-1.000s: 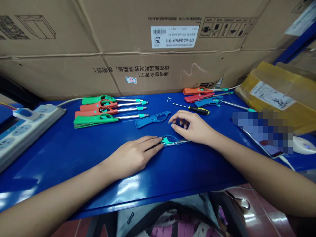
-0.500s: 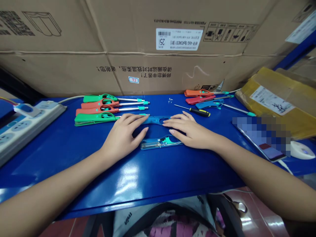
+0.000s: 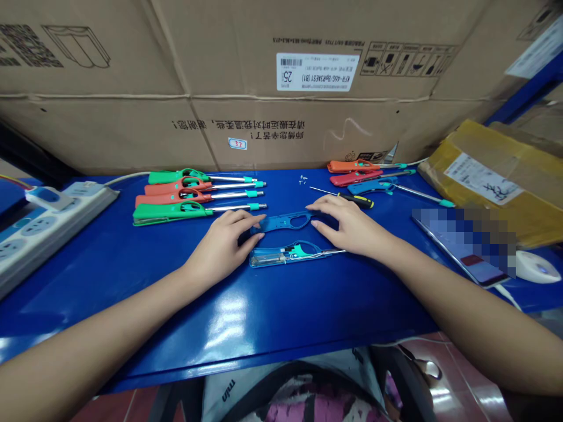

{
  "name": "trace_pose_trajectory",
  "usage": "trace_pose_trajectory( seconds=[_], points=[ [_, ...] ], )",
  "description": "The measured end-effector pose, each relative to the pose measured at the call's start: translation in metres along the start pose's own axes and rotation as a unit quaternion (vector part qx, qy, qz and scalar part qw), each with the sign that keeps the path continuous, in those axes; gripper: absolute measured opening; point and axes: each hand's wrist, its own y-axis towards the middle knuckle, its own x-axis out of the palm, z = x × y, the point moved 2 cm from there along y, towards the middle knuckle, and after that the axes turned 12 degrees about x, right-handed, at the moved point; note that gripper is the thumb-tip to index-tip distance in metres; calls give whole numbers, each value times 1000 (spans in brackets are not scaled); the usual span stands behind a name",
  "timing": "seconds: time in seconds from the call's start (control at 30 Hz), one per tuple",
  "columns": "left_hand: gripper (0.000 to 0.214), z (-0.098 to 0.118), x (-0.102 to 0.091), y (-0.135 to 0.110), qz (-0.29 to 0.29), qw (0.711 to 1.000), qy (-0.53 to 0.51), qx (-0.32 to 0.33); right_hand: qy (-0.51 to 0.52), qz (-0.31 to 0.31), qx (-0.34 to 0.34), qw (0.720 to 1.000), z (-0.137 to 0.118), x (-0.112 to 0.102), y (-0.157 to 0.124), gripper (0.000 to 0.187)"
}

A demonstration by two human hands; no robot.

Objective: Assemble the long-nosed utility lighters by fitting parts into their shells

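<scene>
A blue plastic lighter shell half [image 3: 285, 222] hangs just above the blue table [image 3: 132, 275], held at both ends. My left hand [image 3: 224, 243] pinches its left end and my right hand [image 3: 347, 225] pinches its right end. Just in front of it lies the open lighter half [image 3: 290, 254], blue and clear with teal inner parts and a metal tube; neither hand touches it.
Several finished green and red long lighters [image 3: 193, 196] lie at the back left, three more [image 3: 369, 174] at the back right beside a yellow-handled screwdriver [image 3: 352, 198]. Small screws [image 3: 301, 179] lie near the cardboard boxes [image 3: 264, 82]. A power strip [image 3: 39, 223] is left, a phone [image 3: 466, 246] right.
Both hands left the open lighter half, reached back to the loose blue shell and took its ends; it has since come a little nearer the open half.
</scene>
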Motion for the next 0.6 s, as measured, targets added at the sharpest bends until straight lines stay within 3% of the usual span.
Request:
trace_pose_trajectory(
  seconds=[0.2,0.3,0.6],
  points=[
    [30,0,1,-1,27,998,-62,-8,27,-12,17,999,7,8,3,30],
    [27,1,0,0,46,995,-85,-5,42,-11,19,999,7,7,3,19],
    [32,12,-11,3,113,993,-33,10,51,5,-11,999,0,3,3,12]
  ],
)
